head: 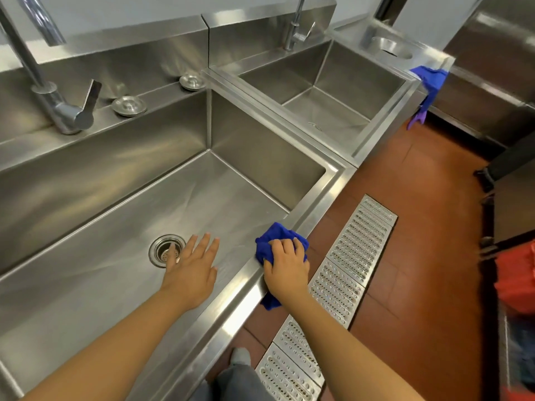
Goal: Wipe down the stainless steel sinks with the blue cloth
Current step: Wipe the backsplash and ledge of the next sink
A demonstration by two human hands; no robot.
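Right hand (pixel 285 266) grips bunched blue cloth (pixel 276 240) on front rim of near sink (pixel 115 175), 3 o'clock of drain (pixel 162 247). Left hand (pixel 192 270) flat, fingers (pixel 202 244) spread, holding nothing, over basin. Count: two sinks, far sink (pixel 333 82) at 1 o'clock; two faucets (pixel 58 108); two strainer lids (pixel 129 105) at 11 o'clock.

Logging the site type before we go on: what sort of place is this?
Probably a commercial kitchen's wash-up area: a deep stainless steel sink beside a second sink, a perforated floor drain grate, red floor tiles.
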